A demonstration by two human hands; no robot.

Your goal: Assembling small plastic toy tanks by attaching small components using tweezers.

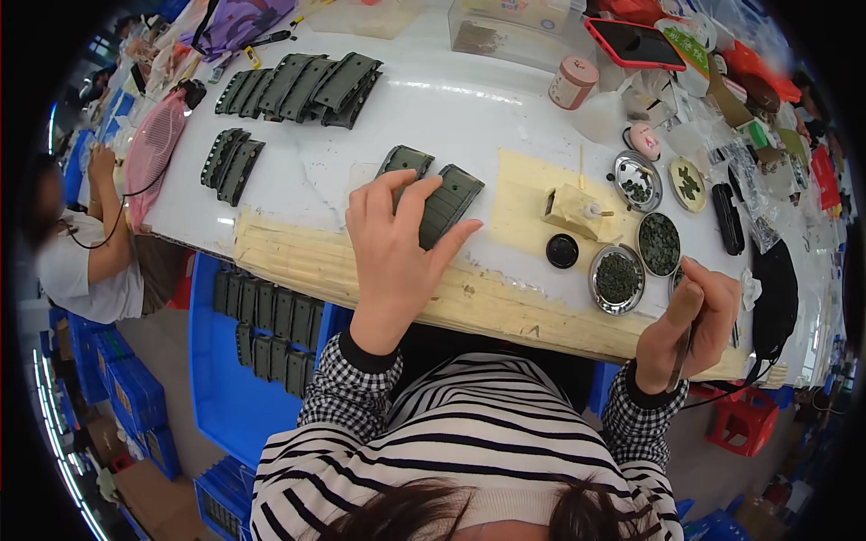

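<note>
My left hand point(397, 248) lies over two dark green curved plastic panels. Its fingers are spread, with fingertips touching the right-hand panel point(454, 203); the other panel point(406, 160) is partly covered by them. My right hand point(693, 326) is closed in a pinch at the table's front edge, on a thin metal tool that looks like tweezers point(681, 361). Beside it are round tins of small dark green pieces: one tin point(659, 243) just beyond the fingers, another tin point(618, 279) to the left. A further tin point(637, 180) holds fewer pieces.
Stacked green panels point(302, 87) and a smaller pair point(233, 167) lie at the left. A blue crate point(212, 379) below holds more. By the tins are a yellowish block point(577, 212) and a black round cap point(562, 251). A phone point(634, 43) lies far right; another person point(108, 243) sits left.
</note>
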